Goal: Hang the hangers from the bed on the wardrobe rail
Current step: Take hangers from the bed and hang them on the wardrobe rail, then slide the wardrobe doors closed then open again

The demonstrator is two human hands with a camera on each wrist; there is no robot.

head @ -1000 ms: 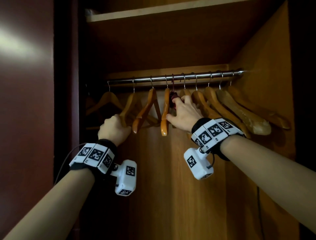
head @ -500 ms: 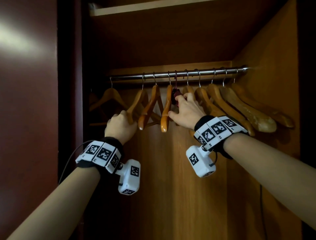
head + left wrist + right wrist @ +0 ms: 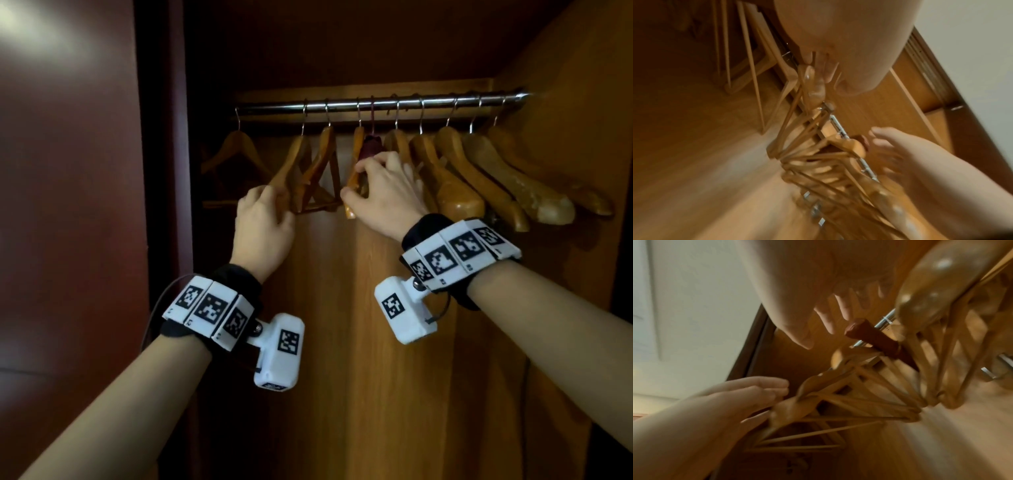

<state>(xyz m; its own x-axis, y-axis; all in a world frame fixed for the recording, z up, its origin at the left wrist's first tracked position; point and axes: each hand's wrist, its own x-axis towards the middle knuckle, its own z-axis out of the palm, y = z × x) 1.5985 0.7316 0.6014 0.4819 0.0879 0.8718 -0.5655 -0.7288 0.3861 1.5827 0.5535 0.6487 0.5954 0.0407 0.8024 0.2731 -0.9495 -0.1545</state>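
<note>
A steel rail [image 3: 376, 102] crosses the wardrobe and carries several wooden hangers and one dark red hanger [image 3: 371, 145]. My left hand [image 3: 263, 219] reaches up with its fingers stretched against the lower end of a wooden hanger [image 3: 291, 164] left of centre. In the right wrist view those left fingers [image 3: 772, 387] lie straight along the hanger's tip. My right hand [image 3: 380, 192] is spread wide beside the dark red hanger [image 3: 873, 337] and touches the wooden hanger [image 3: 354, 164] next to it, gripping nothing. Both wrist views are blurred.
Thick-shouldered wooden hangers [image 3: 496, 185] crowd the right end of the rail, close to the wardrobe's side wall [image 3: 565, 102]. A dark red door [image 3: 68, 205] stands open on the left. One thin hanger [image 3: 236, 150] hangs alone at the rail's left end.
My left hand has loosened from a closed grip on the hanger to stretched fingers. My right hand's fingers have spread apart by the dark red hanger. The rail sits higher in view.
</note>
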